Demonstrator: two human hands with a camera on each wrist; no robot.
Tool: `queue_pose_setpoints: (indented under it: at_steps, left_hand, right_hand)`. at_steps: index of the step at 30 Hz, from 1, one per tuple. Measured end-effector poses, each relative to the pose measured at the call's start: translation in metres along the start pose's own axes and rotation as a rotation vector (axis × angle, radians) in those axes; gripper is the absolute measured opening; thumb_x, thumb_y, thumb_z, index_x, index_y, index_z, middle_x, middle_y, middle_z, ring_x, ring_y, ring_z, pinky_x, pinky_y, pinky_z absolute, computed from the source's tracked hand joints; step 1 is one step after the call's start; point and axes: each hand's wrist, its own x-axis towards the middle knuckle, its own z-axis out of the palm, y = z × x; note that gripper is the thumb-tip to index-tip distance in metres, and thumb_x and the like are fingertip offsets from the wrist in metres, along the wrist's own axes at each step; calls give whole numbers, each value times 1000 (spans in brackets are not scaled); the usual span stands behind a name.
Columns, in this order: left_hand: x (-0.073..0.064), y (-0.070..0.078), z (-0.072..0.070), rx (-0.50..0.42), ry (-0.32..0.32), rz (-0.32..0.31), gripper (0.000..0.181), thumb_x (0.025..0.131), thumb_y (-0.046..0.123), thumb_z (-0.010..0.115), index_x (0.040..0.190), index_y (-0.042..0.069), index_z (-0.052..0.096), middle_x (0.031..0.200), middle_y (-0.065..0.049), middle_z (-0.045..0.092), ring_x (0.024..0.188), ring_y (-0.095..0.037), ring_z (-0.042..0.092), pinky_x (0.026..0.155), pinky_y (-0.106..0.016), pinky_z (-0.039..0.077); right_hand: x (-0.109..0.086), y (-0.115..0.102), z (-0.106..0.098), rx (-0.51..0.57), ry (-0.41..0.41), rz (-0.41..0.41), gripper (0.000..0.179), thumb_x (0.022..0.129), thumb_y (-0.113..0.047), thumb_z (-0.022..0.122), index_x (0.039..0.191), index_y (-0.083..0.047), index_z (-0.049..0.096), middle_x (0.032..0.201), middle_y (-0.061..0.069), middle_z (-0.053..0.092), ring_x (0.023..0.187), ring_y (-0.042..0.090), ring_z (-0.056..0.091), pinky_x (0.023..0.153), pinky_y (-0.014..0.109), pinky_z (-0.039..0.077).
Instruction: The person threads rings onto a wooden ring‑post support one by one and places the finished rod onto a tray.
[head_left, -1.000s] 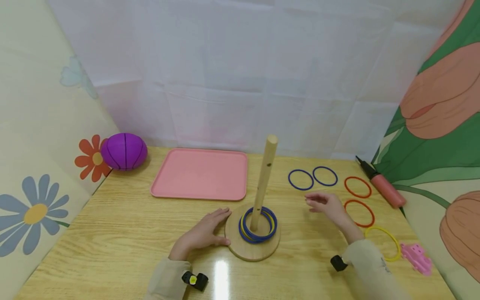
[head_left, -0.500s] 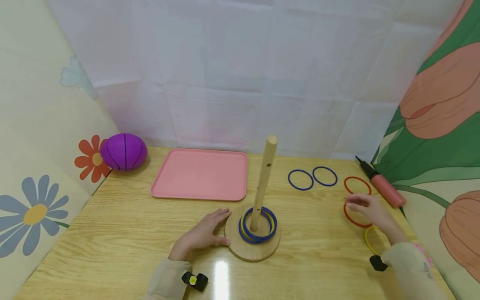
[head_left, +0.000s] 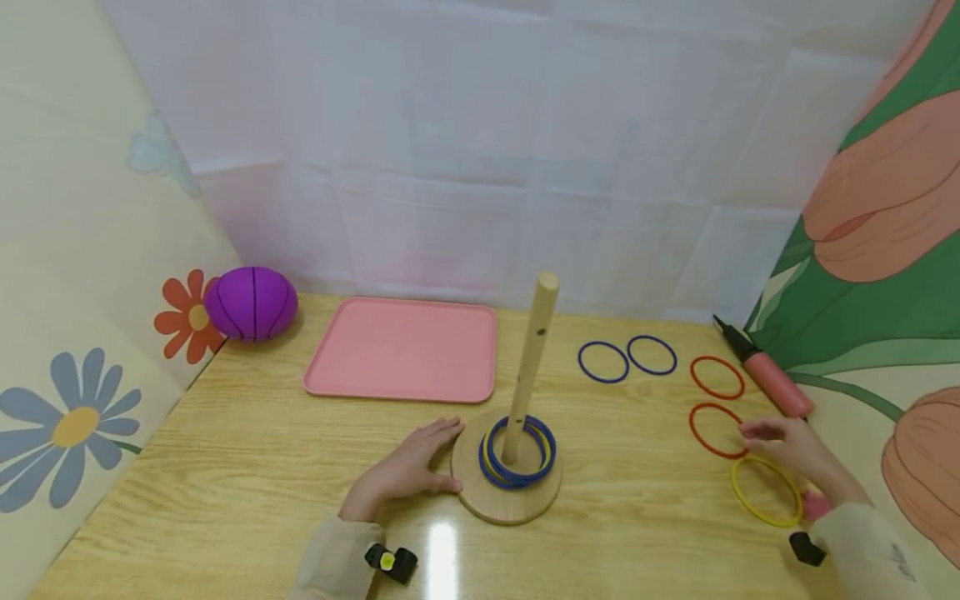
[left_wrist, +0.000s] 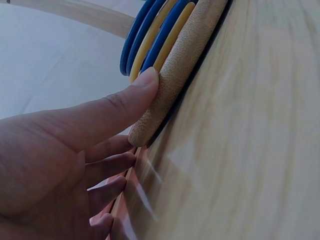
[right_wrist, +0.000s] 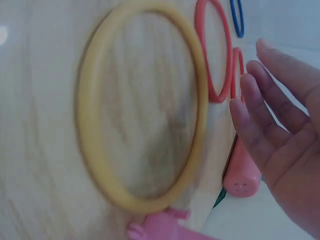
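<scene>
A wooden ring-toss stand has a round base (head_left: 506,510) and an upright peg (head_left: 531,350). Several blue and yellow rings (left_wrist: 165,37) lie stacked around the peg's foot. My left hand (head_left: 408,465) rests beside the base, its thumb against the rim and the other fingers along the side near the table. My right hand (head_left: 795,450) hovers, holding nothing, over the far side of a yellow ring (right_wrist: 90,115), near a red ring (head_left: 712,406). Its fingers are extended and slightly bent in the right wrist view.
Farther back lie another red ring (head_left: 716,358) and two blue rings (head_left: 580,360), (head_left: 652,337). A pink hand pump (head_left: 780,383) and a partly hidden pink toy (head_left: 817,506) lie at the right. Behind at left are a pink tray (head_left: 408,350) and a purple ball (head_left: 252,304).
My right hand has moved right, then toward me, passing over the red rings to the yellow ring. The left hand and the stand stay in place.
</scene>
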Motion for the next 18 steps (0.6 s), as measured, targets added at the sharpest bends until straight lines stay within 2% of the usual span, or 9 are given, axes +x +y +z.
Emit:
queue_pose_setpoints:
  at_steps: [6, 12, 18]
  left_hand:
    - [0, -1, 1, 1, -1, -1, 88, 78, 34, 78, 145, -6, 37, 152, -28, 34, 141, -48, 29, 117, -65, 17]
    - [0, -1, 1, -2, 3, 1, 88, 78, 34, 78, 144, -6, 37, 151, -28, 35, 140, -48, 30, 117, -65, 18]
    - [0, -1, 1, -5, 8, 1, 88, 77, 34, 79, 144, -6, 38, 151, -29, 35, 140, -49, 30, 117, -65, 18]
  right_hand:
    - [-5, 15, 0, -83, -57, 42, 22, 84, -11, 73, 101, 4, 70, 92, 11, 73, 74, -13, 55, 67, 14, 51]
    - [-7, 20, -1, -97, -102, 79, 22, 83, -7, 73, 100, 5, 68, 91, 11, 72, 72, -12, 53, 65, 16, 50]
    - [-8, 17, 0, -158, -97, 36, 9, 82, -3, 72, 89, 0, 67, 82, 4, 66, 69, -8, 47, 62, 17, 46]
